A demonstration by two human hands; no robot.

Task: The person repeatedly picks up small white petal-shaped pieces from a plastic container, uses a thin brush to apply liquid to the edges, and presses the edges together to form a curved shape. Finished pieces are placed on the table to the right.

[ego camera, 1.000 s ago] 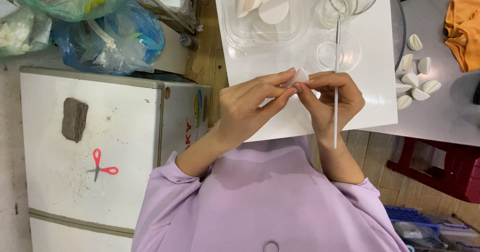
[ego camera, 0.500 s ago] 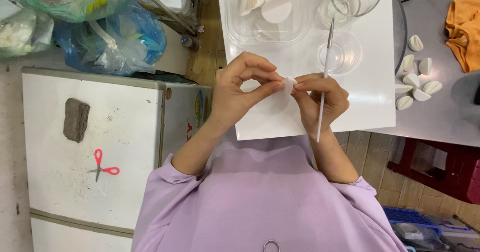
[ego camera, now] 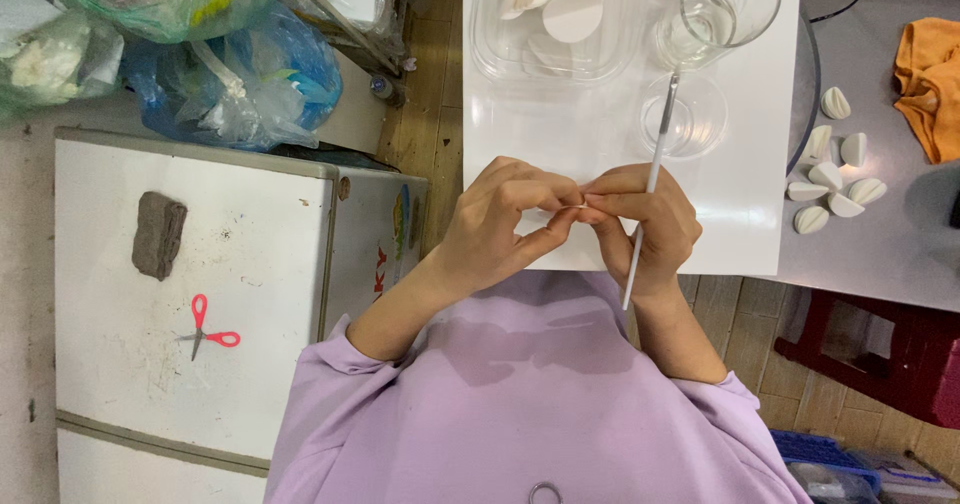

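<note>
Both hands have drawn nearer over the white worktop [ego camera: 740, 214]. The left hand [ego camera: 505, 219] and right hand [ego camera: 640, 219] now pinch the small white piece [ego camera: 581, 207] shut; the right also holds the thin brush [ego camera: 650, 179].

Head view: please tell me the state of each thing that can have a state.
Left hand: pinching the white wrapper.
Right hand: pinching the wrapper, thin white stick held too.
Clear container: open, white discs inside.
Glass: upright.
Folded pieces: finished, on grey table.
Scissors: closed, lying flat.
</note>
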